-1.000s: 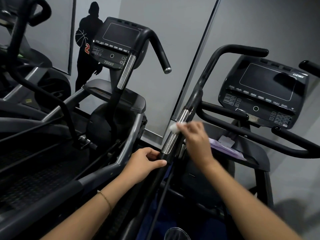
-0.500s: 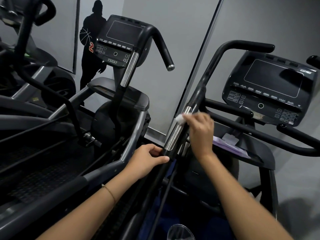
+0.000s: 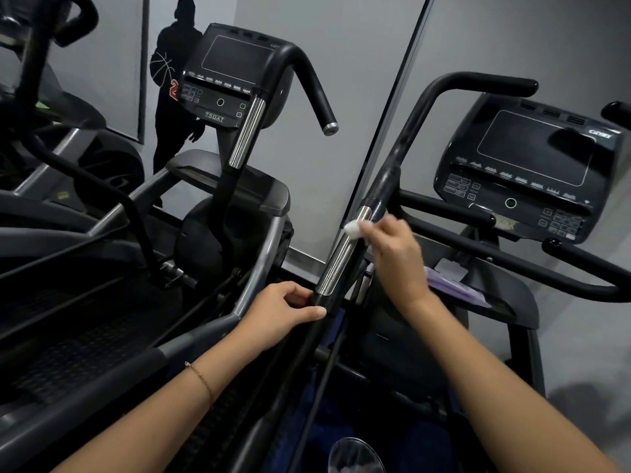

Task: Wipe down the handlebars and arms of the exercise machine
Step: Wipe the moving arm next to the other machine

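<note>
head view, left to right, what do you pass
750AT console → left hand gripping the black arm → white wipe → right hand pinching it → right-side console

Both bare forearms reach in from the near edge toward the far middle. The left hand (image 3: 285,310) curls round the black arm (image 3: 387,180) of the machine just below its chrome section, with a thin bracelet (image 3: 200,377) on the wrist. The right hand (image 3: 397,259), farther off and to the right, pinches a small white wad (image 3: 351,229) in its fingertips against the chrome's far end.
</note>
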Available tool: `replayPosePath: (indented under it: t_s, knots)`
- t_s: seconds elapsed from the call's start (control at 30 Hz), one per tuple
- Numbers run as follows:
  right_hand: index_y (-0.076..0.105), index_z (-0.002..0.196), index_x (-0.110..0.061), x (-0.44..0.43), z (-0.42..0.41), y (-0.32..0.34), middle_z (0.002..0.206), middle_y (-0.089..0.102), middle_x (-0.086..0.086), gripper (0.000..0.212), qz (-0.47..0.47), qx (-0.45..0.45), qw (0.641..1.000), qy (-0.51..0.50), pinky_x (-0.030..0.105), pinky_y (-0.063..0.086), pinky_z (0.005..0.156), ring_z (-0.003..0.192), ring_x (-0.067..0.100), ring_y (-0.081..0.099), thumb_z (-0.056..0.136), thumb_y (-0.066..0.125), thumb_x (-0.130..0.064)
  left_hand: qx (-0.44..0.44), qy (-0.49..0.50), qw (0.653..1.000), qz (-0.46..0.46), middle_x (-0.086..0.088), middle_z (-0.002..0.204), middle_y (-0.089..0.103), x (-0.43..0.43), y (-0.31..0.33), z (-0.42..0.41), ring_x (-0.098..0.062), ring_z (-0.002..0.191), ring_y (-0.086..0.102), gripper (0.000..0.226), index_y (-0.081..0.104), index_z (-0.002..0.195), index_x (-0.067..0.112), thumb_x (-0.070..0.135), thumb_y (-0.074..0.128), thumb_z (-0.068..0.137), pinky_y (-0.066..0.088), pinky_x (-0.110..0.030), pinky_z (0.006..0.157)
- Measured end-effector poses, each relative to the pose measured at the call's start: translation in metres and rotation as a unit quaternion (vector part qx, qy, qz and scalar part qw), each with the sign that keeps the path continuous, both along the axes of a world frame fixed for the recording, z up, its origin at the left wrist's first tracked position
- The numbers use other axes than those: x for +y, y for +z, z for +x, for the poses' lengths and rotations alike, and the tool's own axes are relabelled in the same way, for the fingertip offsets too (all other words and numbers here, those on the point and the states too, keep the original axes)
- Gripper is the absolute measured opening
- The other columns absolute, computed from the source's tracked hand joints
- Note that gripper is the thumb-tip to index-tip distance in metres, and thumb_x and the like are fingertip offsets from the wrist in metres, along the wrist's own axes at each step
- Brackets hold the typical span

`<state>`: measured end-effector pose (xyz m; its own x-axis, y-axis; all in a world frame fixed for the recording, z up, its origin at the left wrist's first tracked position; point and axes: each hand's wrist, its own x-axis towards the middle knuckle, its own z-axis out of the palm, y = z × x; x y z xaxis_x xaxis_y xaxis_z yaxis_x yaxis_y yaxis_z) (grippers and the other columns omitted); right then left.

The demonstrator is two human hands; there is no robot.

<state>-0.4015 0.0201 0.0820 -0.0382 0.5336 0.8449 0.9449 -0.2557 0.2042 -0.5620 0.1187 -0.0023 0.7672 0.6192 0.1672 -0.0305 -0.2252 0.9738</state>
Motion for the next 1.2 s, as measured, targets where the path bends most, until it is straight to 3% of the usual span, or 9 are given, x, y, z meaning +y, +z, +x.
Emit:
replayPosePath:
  t_s: [0.2, 0.3, 0.4, 0.5, 0.67, 0.8, 0.93, 1.03, 1.2]
  knots:
    - [0.061, 0.114, -0.009, -0.025, -0.015, -0.037, 0.086, 0.053, 0.005, 0.041, -0.140, -0.088, 0.985, 0.053, 0.030, 0.046, 0.042, 0.078, 0.019, 0.039, 0.078, 0.042, -0.004, 0.003, 0.001, 1.000, 0.014, 0.010, 0.084, 0.069, 0.000, -0.001, -0.001, 0.001, 0.072, 0.060, 0.020, 0.066, 0.087, 0.027, 0.026, 0.080, 0.072, 0.044, -0.017, 0.069]
    - [0.064, 0.109, -0.011, -0.006, 0.009, 0.006, 0.083, 0.048, 0.010, 0.038, -0.111, -0.075, 0.991, 0.014, 0.029, 0.044, 0.042, 0.077, 0.024, 0.044, 0.076, 0.048, 0.002, 0.001, 0.005, 1.000, 0.015, 0.010, 0.081, 0.070, -0.001, -0.002, 0.000, 0.003, 0.068, 0.059, 0.019, 0.068, 0.087, 0.025, 0.026, 0.080, 0.071, 0.042, -0.016, 0.066]
    - [0.066, 0.106, -0.003, 0.014, 0.027, 0.042, 0.081, 0.050, 0.017, 0.041, -0.080, 0.003, 0.995, -0.065, 0.041, 0.050, 0.045, 0.071, 0.032, 0.049, 0.072, 0.060, 0.018, 0.000, 0.007, 1.000, 0.015, 0.010, 0.081, 0.070, -0.001, -0.003, 0.000, 0.003, 0.068, 0.059, 0.020, 0.069, 0.087, 0.024, 0.026, 0.080, 0.071, 0.042, -0.015, 0.065]
    - [0.066, 0.106, -0.001, 0.017, 0.019, 0.035, 0.083, 0.051, 0.017, 0.041, -0.061, 0.002, 0.995, -0.080, 0.039, 0.049, 0.046, 0.072, 0.032, 0.049, 0.071, 0.062, 0.019, 0.003, 0.007, 1.000, 0.016, 0.010, 0.081, 0.070, 0.001, -0.004, 0.002, 0.001, 0.069, 0.060, 0.021, 0.068, 0.086, 0.027, 0.028, 0.081, 0.070, 0.043, -0.020, 0.068]
    - [0.064, 0.114, -0.006, -0.016, -0.016, -0.047, 0.088, 0.041, 0.006, 0.042, -0.074, -0.036, 0.996, 0.038, 0.029, 0.042, 0.044, 0.079, 0.022, 0.041, 0.078, 0.043, 0.001, -0.002, 0.004, 1.000, 0.015, 0.011, 0.078, 0.067, 0.001, -0.004, 0.002, -0.004, 0.075, 0.062, 0.020, 0.065, 0.082, 0.029, 0.028, 0.081, 0.070, 0.045, -0.022, 0.070]
    - [0.053, 0.121, -0.014, -0.022, -0.012, -0.041, 0.091, 0.039, 0.004, 0.045, -0.126, -0.090, 0.986, 0.056, 0.028, 0.043, 0.042, 0.080, 0.019, 0.041, 0.078, 0.043, -0.004, 0.002, 0.008, 1.000, 0.020, 0.012, 0.078, 0.067, -0.001, -0.003, 0.002, -0.004, 0.075, 0.062, 0.020, 0.065, 0.083, 0.028, 0.028, 0.080, 0.071, 0.044, -0.021, 0.069]
    - [0.065, 0.110, -0.010, -0.007, 0.000, 0.000, 0.081, 0.046, -0.008, 0.037, -0.065, 0.060, 0.996, 0.004, 0.020, 0.042, 0.059, 0.073, 0.001, 0.047, 0.091, 0.048, -0.037, 0.008, 0.015, 1.000, 0.021, 0.012, 0.078, 0.068, -0.001, -0.003, 0.002, -0.004, 0.074, 0.062, 0.017, 0.066, 0.080, 0.030, 0.030, 0.080, 0.071, 0.046, -0.023, 0.072]
    - [0.064, 0.109, -0.017, -0.008, -0.019, -0.013, 0.081, 0.041, -0.005, 0.024, -0.039, 0.093, 0.995, 0.005, 0.013, 0.032, 0.058, 0.076, 0.010, 0.043, 0.088, 0.054, -0.013, 0.010, 0.026, 0.999, 0.030, 0.011, 0.079, 0.069, -0.003, -0.003, 0.002, -0.008, 0.078, 0.063, 0.017, 0.067, 0.081, 0.028, 0.030, 0.080, 0.071, 0.048, -0.026, 0.077]
    - [0.055, 0.122, -0.019, -0.033, -0.028, -0.071, 0.092, 0.044, 0.003, 0.045, -0.103, -0.025, 0.993, 0.050, 0.029, 0.047, 0.038, 0.079, 0.020, 0.049, 0.080, 0.043, -0.009, 0.020, 0.056, 0.996, 0.069, 0.008, 0.088, 0.068, -0.009, 0.000, 0.000, -0.010, 0.090, 0.063, 0.024, 0.069, 0.094, 0.022, 0.031, 0.077, 0.074, 0.049, -0.029, 0.087]
